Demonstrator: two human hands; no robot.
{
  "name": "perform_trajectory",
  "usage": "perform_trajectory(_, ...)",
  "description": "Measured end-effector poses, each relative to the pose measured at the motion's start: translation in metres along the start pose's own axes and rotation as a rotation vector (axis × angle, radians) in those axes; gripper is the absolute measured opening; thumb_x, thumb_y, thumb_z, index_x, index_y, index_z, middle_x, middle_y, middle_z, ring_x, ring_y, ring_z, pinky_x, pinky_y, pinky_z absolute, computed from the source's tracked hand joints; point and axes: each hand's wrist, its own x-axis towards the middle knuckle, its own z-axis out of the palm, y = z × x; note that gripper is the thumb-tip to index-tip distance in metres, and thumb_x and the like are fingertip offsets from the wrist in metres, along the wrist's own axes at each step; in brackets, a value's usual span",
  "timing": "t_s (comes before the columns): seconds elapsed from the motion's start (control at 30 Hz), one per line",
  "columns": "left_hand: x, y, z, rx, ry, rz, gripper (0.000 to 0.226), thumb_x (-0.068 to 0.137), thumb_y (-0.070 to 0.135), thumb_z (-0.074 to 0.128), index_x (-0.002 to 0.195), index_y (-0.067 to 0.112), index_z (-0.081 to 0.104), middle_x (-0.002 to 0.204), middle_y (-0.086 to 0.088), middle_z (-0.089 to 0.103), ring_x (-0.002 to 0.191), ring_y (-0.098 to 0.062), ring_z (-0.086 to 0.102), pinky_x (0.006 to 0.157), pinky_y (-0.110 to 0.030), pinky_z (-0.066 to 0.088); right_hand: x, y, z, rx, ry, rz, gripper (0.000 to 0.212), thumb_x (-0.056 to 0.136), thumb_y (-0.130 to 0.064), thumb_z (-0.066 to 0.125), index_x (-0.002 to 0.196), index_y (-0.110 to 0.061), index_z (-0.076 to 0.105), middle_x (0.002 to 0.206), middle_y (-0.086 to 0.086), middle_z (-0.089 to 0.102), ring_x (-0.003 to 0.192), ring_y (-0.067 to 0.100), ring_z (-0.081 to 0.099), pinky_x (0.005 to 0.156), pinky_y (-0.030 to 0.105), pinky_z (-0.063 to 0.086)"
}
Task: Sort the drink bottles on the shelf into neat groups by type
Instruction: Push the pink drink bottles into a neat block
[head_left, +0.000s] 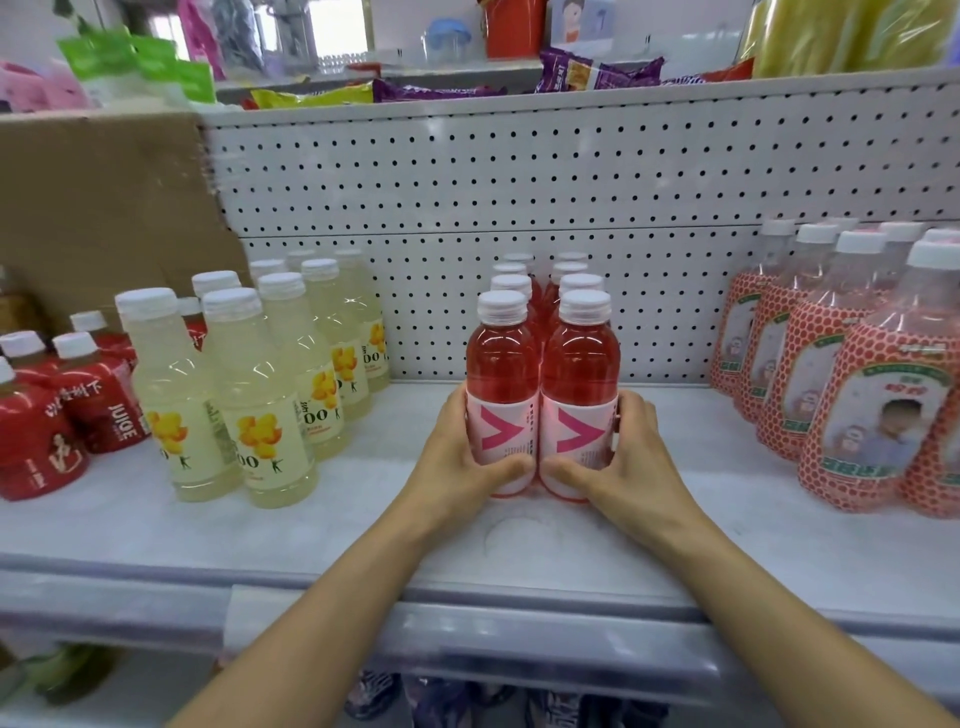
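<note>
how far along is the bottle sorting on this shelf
Mostly done, it seems. Pale yellow bottles, red juice bottles and dotted pink bottles each stand grouped. In hand: the left hand and right hand press the two rows of red-pink bottles together. Left: perhaps tidying the yellow and red groups, which overlap.

Shop: stocked pegboard shelf (519, 545)

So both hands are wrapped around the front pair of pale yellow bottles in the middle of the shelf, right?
Not quite. In the head view, the left hand and right hand are wrapped around the front pair of pink bottles in the middle of the shelf. The pale yellow bottles stand untouched to the left.
</note>
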Motion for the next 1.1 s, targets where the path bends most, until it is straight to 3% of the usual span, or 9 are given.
perform_trajectory(0.27,-0.007,0.012,-0.003,-0.027,-0.031,0.002,0.075,0.077,0.010,0.084,0.134,0.034,0.041,0.119,0.015,0.062,0.102,0.016,0.059,0.084,-0.012,0.052,-0.002,-0.001,-0.001,0.030,-0.020,-0.031,0.083,0.069,-0.032,0.084,0.136,-0.026,0.036,0.129,-0.005,0.047,0.120,0.012,0.051,0.101,0.034,0.047)
perform_trajectory(0.37,-0.013,0.015,-0.011,0.019,-0.048,-0.002,0.072,0.079,0.023,0.083,0.133,0.042,0.040,0.127,0.018,0.059,0.115,0.011,0.054,0.099,-0.025,0.051,-0.005,-0.007,-0.004,0.035,0.030,-0.051,0.089,0.073,-0.037,0.082,0.144,-0.030,0.028,0.135,-0.008,0.040,0.128,0.014,0.044,0.107,0.043,0.044)
perform_trajectory(0.47,-0.025,0.019,-0.027,0.145,-0.038,0.024,0.089,0.080,0.038,0.081,0.151,0.033,0.029,0.153,0.012,0.040,0.139,-0.004,0.037,0.114,-0.042,0.038,-0.010,-0.021,0.004,-0.038,0.186,-0.061,0.087,0.079,-0.040,0.077,0.148,-0.024,0.025,0.138,-0.004,0.037,0.133,0.016,0.037,0.112,0.041,0.036)
perform_trajectory(0.57,-0.043,0.024,-0.055,0.203,0.042,0.112,0.082,0.085,0.036,0.076,0.153,0.028,0.030,0.153,0.011,0.039,0.135,0.002,0.036,0.113,-0.030,0.038,-0.020,-0.044,0.021,-0.131,0.426,-0.139,0.076,0.087,-0.031,0.071,0.147,-0.011,0.029,0.144,0.008,0.035,0.134,0.019,0.030,0.111,0.027,0.025)
perform_trajectory(0.67,-0.066,0.015,-0.094,0.234,0.170,0.273,0.064,0.089,0.028,0.072,0.144,0.027,0.041,0.142,0.015,0.047,0.131,0.003,0.042,0.112,-0.028,0.039,-0.031,-0.073,0.047,-0.144,0.558,-0.338,0.064,0.089,-0.022,0.065,0.143,-0.006,0.035,0.144,0.011,0.035,0.135,0.024,0.031,0.115,0.033,0.026)
perform_trajectory(0.8,-0.087,-0.023,-0.161,0.442,0.312,0.496,0.075,0.085,0.024,0.074,0.147,0.019,0.033,0.152,0.003,0.033,0.144,-0.014,0.029,0.120,-0.033,0.025,-0.037,-0.116,0.104,-0.063,0.429,-0.443,0.064,0.086,-0.018,0.065,0.142,-0.009,0.036,0.143,0.008,0.039,0.135,0.023,0.037,0.113,0.047,0.034)
perform_trajectory(0.9,-0.079,-0.046,-0.220,0.382,0.373,0.394,0.094,0.082,0.023,0.080,0.152,0.026,0.018,0.157,0.010,0.018,0.149,-0.012,0.017,0.121,-0.033,0.020,-0.037,-0.146,0.159,0.061,0.215,-0.283,0.070,0.089,-0.032,0.069,0.147,-0.020,0.031,0.147,-0.007,0.036,0.137,0.009,0.036,0.115,0.041,0.034)
perform_trajectory(1.0,-0.058,-0.058,-0.261,0.183,0.208,0.103,0.112,0.078,0.027,0.083,0.152,0.041,-0.001,0.153,0.026,0.013,0.145,0.004,0.015,0.120,-0.028,0.021,-0.031,-0.163,0.200,0.130,0.005,-0.093,0.088,0.080,-0.048,0.071,0.150,-0.033,0.020,0.145,-0.023,0.028,0.136,-0.002,0.032,0.116,0.034,0.033)
perform_trajectory(1.1,-0.039,-0.076,-0.278,-0.036,-0.041,0.059,0.098,0.078,0.016,0.083,0.147,0.044,0.019,0.142,0.023,0.046,0.122,0.013,0.049,0.100,-0.018,0.047,-0.020,-0.166,0.225,0.130,-0.091,-0.015,0.097,0.075,-0.048,0.078,0.150,-0.039,0.018,0.147,-0.020,0.030,0.134,-0.001,0.036,0.115,0.036,0.034)
